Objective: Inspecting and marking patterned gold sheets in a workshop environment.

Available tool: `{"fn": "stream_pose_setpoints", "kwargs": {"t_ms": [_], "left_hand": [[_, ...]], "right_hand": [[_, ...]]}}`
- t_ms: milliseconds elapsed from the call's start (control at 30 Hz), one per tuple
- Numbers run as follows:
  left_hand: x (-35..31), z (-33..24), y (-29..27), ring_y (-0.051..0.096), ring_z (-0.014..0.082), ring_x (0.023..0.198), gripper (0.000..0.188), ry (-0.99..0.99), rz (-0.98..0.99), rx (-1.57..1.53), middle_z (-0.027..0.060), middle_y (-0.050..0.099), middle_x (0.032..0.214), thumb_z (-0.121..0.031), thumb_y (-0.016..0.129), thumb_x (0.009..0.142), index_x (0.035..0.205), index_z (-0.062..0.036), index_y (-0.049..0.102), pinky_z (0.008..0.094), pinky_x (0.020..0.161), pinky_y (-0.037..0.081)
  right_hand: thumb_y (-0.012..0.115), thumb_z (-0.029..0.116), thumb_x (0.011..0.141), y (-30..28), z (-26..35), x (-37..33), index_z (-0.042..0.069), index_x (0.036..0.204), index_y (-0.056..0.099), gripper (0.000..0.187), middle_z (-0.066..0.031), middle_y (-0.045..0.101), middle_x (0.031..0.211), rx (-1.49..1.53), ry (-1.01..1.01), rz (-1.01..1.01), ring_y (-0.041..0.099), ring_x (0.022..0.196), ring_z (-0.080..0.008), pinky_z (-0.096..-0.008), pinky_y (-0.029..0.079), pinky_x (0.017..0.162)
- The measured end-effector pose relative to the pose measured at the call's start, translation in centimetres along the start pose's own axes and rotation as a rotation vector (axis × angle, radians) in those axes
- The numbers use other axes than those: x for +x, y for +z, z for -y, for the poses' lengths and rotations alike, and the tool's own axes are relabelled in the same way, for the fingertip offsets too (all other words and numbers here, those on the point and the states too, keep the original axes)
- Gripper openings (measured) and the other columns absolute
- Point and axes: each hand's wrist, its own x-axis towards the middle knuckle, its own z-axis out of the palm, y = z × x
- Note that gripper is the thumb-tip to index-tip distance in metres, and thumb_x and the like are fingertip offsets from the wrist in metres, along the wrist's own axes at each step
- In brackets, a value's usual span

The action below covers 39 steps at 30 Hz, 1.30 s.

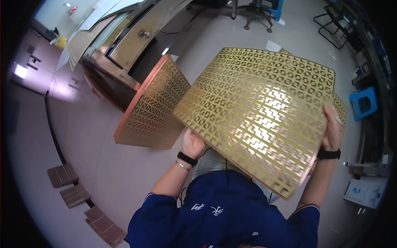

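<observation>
A large yellow-green circuit board panel with a repeated metallic pattern is held tilted in front of my body. My right hand grips its right edge, thumb on the front face and the other fingers mostly hidden behind. At the lower left edge, my left hand is closed on the panel, with its fingertips out of sight underneath. Left of it stands a thick stack of similar panels with copper-coloured edges, leaning on its side. Part of another patterned panel shows behind my right hand.
A metal-fronted desk with sheets on top is at the far left. Several small stacks of panels lie on the floor at lower left. Blue stools, a wheeled chair base and a white box stand around.
</observation>
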Motion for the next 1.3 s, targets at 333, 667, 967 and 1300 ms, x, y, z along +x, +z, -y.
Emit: {"fn": "stream_pose_setpoints", "kwargs": {"t_ms": [333, 667, 967, 1300], "left_hand": [[-6.6, -3.0, -6.5, 0.051, 0.0305, 0.113, 0.04, 0.066, -0.372, 0.053, 0.0191, 0.052, 0.122, -0.024, 0.038, 0.096, 0.124, 0.0044, 0.042, 0.0402, 0.098, 0.042], [-13.8, -11.2, -23.2, 0.062, 0.0305, 0.095, 0.03, 0.291, -0.046, 0.147, 0.0209, 0.061, 0.106, -0.01, 0.045, 0.087, 0.11, 0.0076, 0.053, 0.0362, 0.087, 0.051], [-9.8, -18.5, -14.1, 0.052, 0.0308, 0.114, 0.051, 0.588, -0.56, -0.425, 0.0223, 0.05, 0.126, -0.031, 0.042, 0.095, 0.127, 0.0078, 0.039, 0.0389, 0.096, 0.047], [4.4, -4.8, -4.5, 0.051, 0.0232, 0.109, 0.04, 0.144, -0.507, 0.797, 0.0166, 0.048, 0.125, -0.018, 0.05, 0.092, 0.128, -0.001, 0.041, 0.0335, 0.09, 0.045]], "right_hand": [[0.048, 0.001, 0.083, 14.0, -15.5, 4.4, -0.003, 0.105, 0.048, 0.022, -0.0114, 0.057, 0.099, -0.419, 0.265, 0.182, 0.059, 0.089, -0.0207, -0.0378, 0.055, 0.071], [0.048, 0.012, 0.091, 19.6, -21.0, 0.7, 0.0, 0.133, 0.036, 0.045, -0.0162, 0.055, 0.114, -0.407, 0.514, 0.357, 0.057, 0.105, -0.0231, -0.0344, 0.055, 0.074], [0.046, 0.022, 0.095, 13.8, -9.7, -0.2, 0.002, 0.131, 0.041, 0.042, -0.0169, 0.055, 0.119, -0.45, 0.265, 0.591, 0.057, 0.105, -0.0201, -0.0301, 0.051, 0.081], [0.046, 0.017, 0.095, -10.0, -5.3, -4.3, 0.001, 0.129, 0.044, 0.037, -0.0177, 0.059, 0.114, -1.252, -0.394, -0.519, 0.06, 0.101, -0.0251, -0.0339, 0.049, 0.084]]}}
